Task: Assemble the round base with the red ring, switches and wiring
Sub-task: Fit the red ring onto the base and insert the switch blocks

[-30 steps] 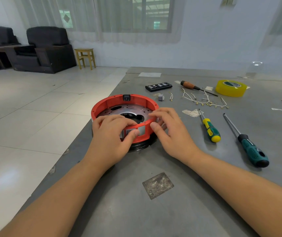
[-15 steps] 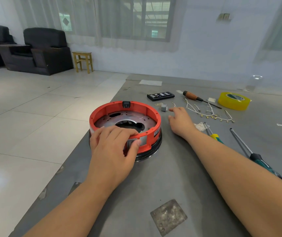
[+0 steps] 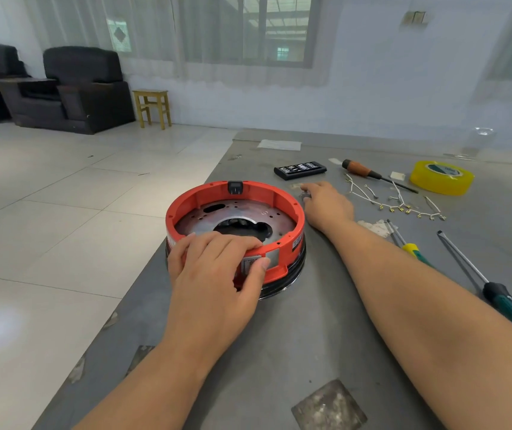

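Note:
The red ring [image 3: 258,193] sits on the round base [image 3: 293,274], whose dark, shiny rim shows below it, near the table's left edge. A perforated metal plate [image 3: 192,221] lies inside, and a black switch [image 3: 235,187] is set in the far wall. My left hand [image 3: 217,274] grips the near rim, fingers curled over the top and thumb on a grey switch in the outer face. My right hand [image 3: 329,206] reaches past the ring's right side and pinches a small grey switch [image 3: 307,197] on the table. The white wiring [image 3: 397,206] with brass terminals lies to the right of that hand.
Two screwdrivers, one yellow-green [image 3: 413,249] and one green-black [image 3: 502,299], lie under and right of my right forearm. An orange-handled screwdriver [image 3: 360,169], a yellow tape roll [image 3: 440,176] and a black bit case [image 3: 299,169] sit farther back. The table's left edge drops to the tiled floor.
My right hand left the ring's near rim and moved away to the small grey switch behind the ring. My left hand stayed on the rim.

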Tool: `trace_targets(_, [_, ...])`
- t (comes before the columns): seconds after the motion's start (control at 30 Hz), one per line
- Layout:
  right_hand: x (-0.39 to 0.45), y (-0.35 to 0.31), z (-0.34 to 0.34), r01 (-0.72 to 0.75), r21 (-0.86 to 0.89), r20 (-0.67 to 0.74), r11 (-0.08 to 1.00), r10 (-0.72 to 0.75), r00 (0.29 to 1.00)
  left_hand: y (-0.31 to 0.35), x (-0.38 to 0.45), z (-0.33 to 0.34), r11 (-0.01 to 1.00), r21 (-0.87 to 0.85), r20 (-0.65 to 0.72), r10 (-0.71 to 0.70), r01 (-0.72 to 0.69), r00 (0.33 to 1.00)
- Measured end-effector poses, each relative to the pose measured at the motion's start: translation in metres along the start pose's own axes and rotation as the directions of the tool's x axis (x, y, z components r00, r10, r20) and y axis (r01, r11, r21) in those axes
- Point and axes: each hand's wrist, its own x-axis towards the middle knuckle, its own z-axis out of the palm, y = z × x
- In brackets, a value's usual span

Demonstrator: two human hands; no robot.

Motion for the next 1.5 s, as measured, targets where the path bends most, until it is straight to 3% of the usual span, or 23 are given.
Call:
trace_targets(0.4, [-0.123,-0.002,-0.040,0.190,0.384,-0.280,0.904,-0.081,0.956,0.008,-0.001,-0.011,1.000,-0.012,0.025,-0.029,0.029,0.999])
trace_targets(0.6, [-0.205,0.005,-0.064,0.433,0.531,-0.393,0.729,-0.241,0.887,0.011,-0.013,-0.018,0.999,-0.044,0.026,-0.010,0.011,1.000])
trace_targets(0.73, [-0.242,0.000,-0.071,0.492,0.608,-0.380,0.623,-0.315,0.870,0.017,-0.017,-0.022,0.999,-0.040,0.054,0.004,-0.002,0.999])
trace_targets(0.9, [-0.251,-0.010,-0.073,0.550,0.606,-0.398,0.575,-0.381,0.835,0.034,-0.020,-0.026,0.992,-0.058,0.043,0.118,-0.115,0.992])
trace_targets(1.07, [-0.250,-0.015,-0.072,0.676,0.486,-0.485,0.554,-0.473,0.736,0.048,-0.024,-0.022,0.974,-0.096,0.058,0.209,-0.203,0.976])
trace_targets(1.27, [-0.252,-0.015,-0.076,0.683,0.490,-0.462,0.543,-0.502,0.731,0.042,-0.022,-0.023,0.970,-0.190,0.053,0.165,-0.152,0.985])
trace_targets(1.5, [-0.252,-0.019,-0.074,0.537,0.738,-0.387,0.408,-0.396,0.833,0.037,-0.019,-0.028,0.933,-0.354,0.032,0.085,-0.069,0.996])
